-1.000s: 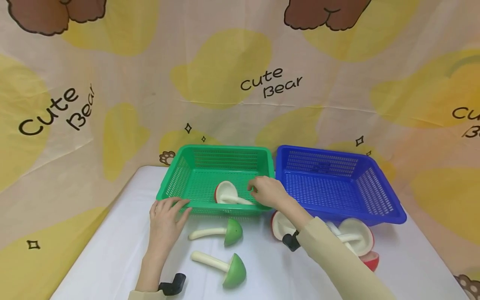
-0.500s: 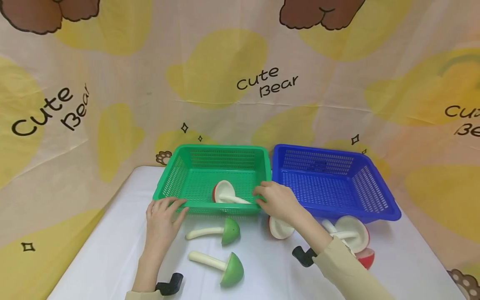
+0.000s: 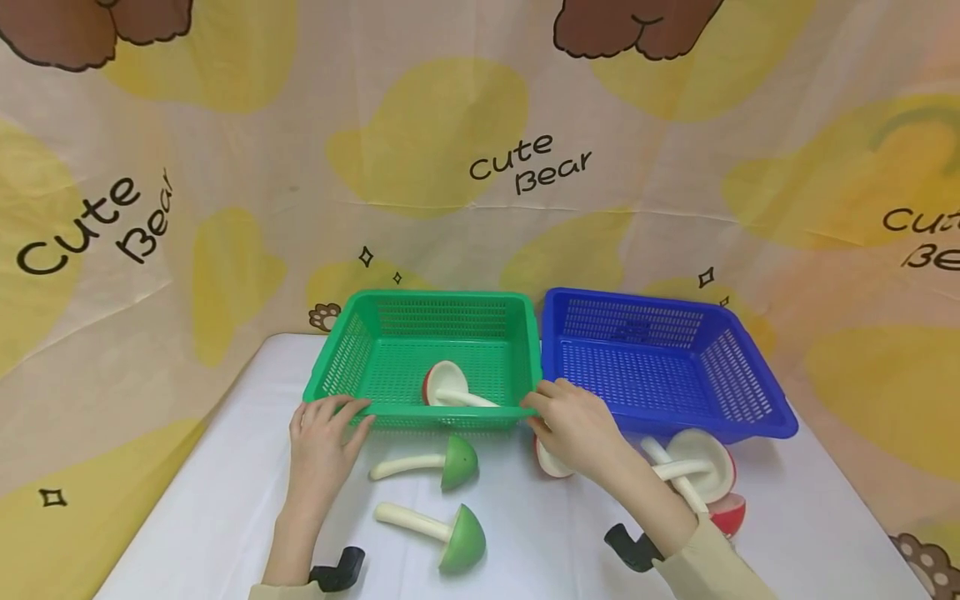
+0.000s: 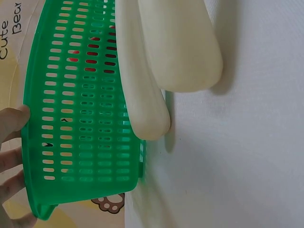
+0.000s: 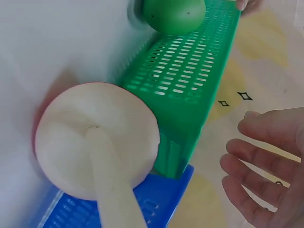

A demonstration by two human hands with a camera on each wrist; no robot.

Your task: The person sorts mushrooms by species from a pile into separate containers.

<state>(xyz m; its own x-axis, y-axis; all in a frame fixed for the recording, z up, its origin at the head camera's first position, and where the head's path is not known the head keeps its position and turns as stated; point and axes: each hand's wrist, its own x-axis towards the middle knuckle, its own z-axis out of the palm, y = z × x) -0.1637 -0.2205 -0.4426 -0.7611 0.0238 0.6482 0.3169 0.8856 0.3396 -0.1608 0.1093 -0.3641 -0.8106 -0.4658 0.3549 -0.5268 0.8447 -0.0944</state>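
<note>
My left hand (image 3: 322, 446) rests with relaxed fingers on the front left corner of the green basket (image 3: 420, 412); in the left wrist view its fingers (image 4: 12, 159) touch the rim. Inside that basket lies a toy mushroom (image 3: 448, 382) with a red cap and pale stem. My right hand (image 3: 581, 429) is at the basket's front right corner; the right wrist view has its loosely bent fingers holding nothing, apart from the rim. Partly hidden below it is another red-capped mushroom (image 5: 71, 137). Two green-capped mushrooms (image 3: 459, 462) lie before the basket, their stems (image 4: 142, 95) near my left wrist.
A blue basket (image 3: 757, 358) stands right beside the green one, its floor bare. In front of it, more red-capped mushrooms (image 3: 712, 471) lie in a heap, partly covered by my right forearm. A printed cloth (image 3: 435, 167) hangs close behind both baskets.
My right hand has drawn back from above the green basket's inside, toward the right and nearer to me. My left hand stays on the rim. The head view has shifted slightly.
</note>
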